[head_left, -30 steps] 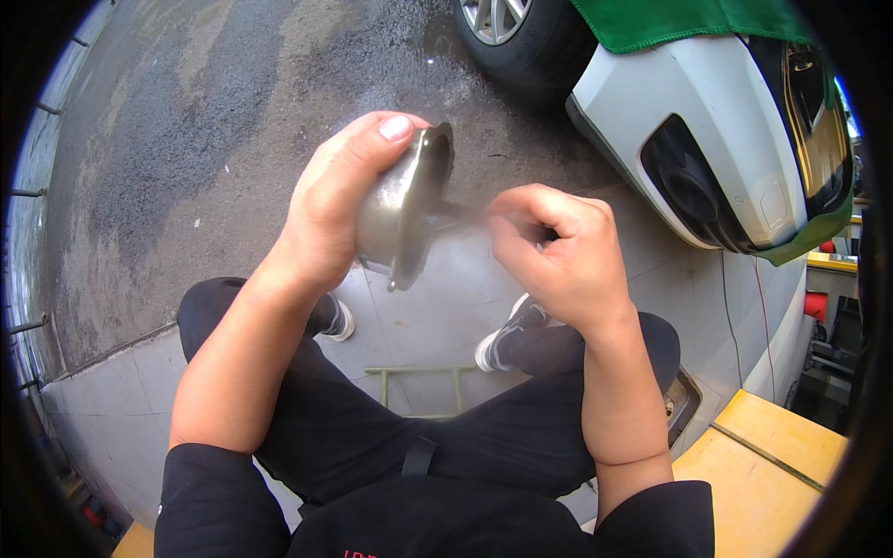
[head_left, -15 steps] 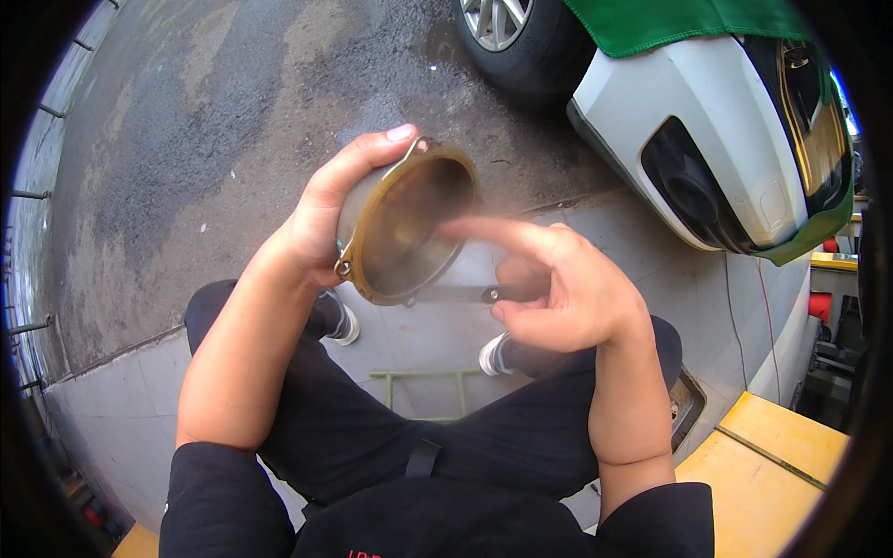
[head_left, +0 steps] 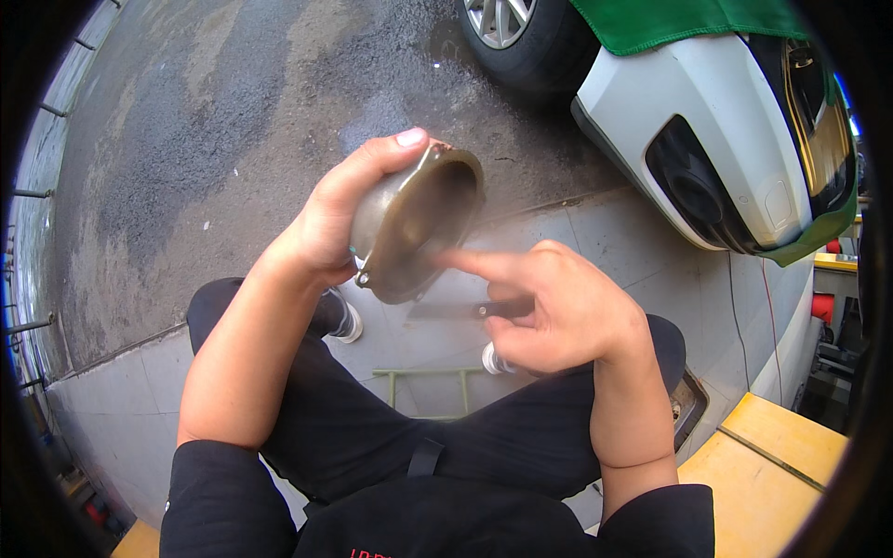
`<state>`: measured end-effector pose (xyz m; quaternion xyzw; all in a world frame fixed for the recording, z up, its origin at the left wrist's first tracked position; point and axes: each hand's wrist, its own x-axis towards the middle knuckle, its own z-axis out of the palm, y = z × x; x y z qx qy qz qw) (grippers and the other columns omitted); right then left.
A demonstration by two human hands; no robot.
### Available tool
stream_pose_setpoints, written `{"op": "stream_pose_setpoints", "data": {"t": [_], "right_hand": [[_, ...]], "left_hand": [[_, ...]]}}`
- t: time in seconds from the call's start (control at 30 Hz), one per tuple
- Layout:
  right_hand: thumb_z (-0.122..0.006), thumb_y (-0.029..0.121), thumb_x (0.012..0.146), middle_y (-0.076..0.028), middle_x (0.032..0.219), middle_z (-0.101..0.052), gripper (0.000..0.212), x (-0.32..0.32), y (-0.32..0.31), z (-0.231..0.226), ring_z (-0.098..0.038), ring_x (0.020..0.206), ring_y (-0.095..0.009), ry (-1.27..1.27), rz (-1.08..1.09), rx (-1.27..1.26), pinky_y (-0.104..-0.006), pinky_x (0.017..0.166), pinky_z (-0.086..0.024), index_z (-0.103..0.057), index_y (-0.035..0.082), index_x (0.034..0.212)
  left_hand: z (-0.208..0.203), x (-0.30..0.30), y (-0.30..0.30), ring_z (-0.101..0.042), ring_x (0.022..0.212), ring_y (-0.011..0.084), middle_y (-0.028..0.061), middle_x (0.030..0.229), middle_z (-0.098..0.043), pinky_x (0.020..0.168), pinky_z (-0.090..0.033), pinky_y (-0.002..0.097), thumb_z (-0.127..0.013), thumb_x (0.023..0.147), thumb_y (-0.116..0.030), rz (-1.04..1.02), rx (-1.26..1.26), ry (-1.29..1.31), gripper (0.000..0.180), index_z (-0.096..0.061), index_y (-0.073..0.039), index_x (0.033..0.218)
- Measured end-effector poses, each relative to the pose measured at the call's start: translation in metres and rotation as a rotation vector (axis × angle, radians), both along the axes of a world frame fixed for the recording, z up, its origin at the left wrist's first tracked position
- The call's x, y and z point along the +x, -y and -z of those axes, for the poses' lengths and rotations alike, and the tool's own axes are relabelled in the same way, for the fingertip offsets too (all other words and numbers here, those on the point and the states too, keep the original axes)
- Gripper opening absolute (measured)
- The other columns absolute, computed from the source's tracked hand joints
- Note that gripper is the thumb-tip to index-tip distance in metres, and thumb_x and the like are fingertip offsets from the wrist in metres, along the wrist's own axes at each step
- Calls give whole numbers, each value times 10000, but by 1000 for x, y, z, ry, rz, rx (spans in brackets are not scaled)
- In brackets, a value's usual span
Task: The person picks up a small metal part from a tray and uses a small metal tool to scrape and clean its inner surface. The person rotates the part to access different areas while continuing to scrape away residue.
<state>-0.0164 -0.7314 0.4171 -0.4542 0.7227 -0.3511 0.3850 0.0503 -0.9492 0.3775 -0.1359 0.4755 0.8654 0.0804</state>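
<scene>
My left hand point(head_left: 339, 200) is wrapped round a bowl-shaped metal housing point(head_left: 395, 228), its thumb up by the far rim. The housing is tilted with its hollow side toward the right, and small eyelets stand out from its rim. My right hand point(head_left: 558, 307) is closed on a thin-bladed tool point(head_left: 498, 308) with a dark riveted handle; whether it is a knife or a scraper I cannot tell. The blade, blurred, points left below the housing. My right index finger stretches to the housing's opening, its tip blurred, so contact is unclear.
A white car bumper point(head_left: 698, 121) under a green cover point(head_left: 651, 23) and a wheel point(head_left: 502, 23) stand at the far right. A green metal frame point(head_left: 428, 374) is on the tiled floor between my feet. At the lower right is a yellow surface point(head_left: 772, 474).
The housing has turned so its opening faces more to the right, and it has shifted slightly right. My right hand has moved a little left and down, still gripping the tool.
</scene>
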Motion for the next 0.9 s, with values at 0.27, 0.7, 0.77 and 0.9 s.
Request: {"op": "stream_pose_setpoints", "data": {"t": [0.27,0.7,0.77,0.9], "right_hand": [[-618,89,667,-16,535,-452,668,-4,-4,-9,-434,461,-108,129,100,-198,-266,491,-333,-603,-33,1324],[-620,43,868,-55,963,-727,557,-19,-22,-6,-592,804,-20,425,675,-632,-154,730,-416,-474,-81,1391],[-621,40,875,-54,968,-727,539,-17,-21,-6,-594,808,-21,415,693,-627,-157,739,-420,-480,-78,1381],[-617,35,890,-49,971,-725,504,-16,-20,-4,-573,779,-14,406,714,-627,-154,711,-410,-490,-73,1365]], "left_hand": [[9,2,3,-677,904,225,107,1096,-685,797,-573,394,-564,970,-520,-113,347,194,487,-655,-73,1141],[22,0,-10,-405,1366,539,305,1538,-332,871,-545,702,-496,986,-503,298,1300,-96,730,-374,-7,1508],[22,2,-11,-417,1360,532,301,1534,-344,863,-553,696,-508,981,-504,253,1348,-49,736,-372,-8,1508],[21,7,-10,-249,1464,516,203,1646,-143,971,-447,771,-370,1075,-406,228,1524,33,606,-254,-89,1579]]}}
